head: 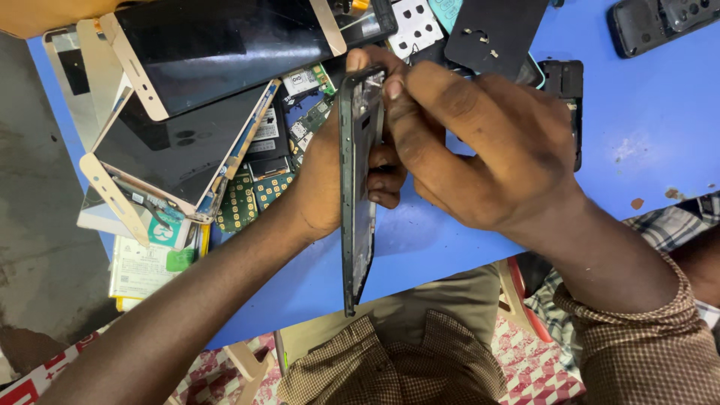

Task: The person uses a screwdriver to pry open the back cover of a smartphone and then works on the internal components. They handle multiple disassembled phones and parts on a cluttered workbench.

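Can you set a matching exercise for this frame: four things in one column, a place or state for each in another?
Things:
1. phone frame
2. gold-edged screen panels
3. blue table
4. green circuit boards

Places or states:
A. stacked at upper left
B. held edge-on between left hand and right hand
C. lying under the lower panel's edge
D. bearing all the loose parts

Pairs: 1-B, 2-A, 3-D, 4-C

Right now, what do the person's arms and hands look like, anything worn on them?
Both hands are bare: no gloves, rings or watch visible. The left hand leads to a bare forearm, no sleeve in view. The right hand ends at a buttoned cuff of a brown-and-cream small-check shirt sleeve.
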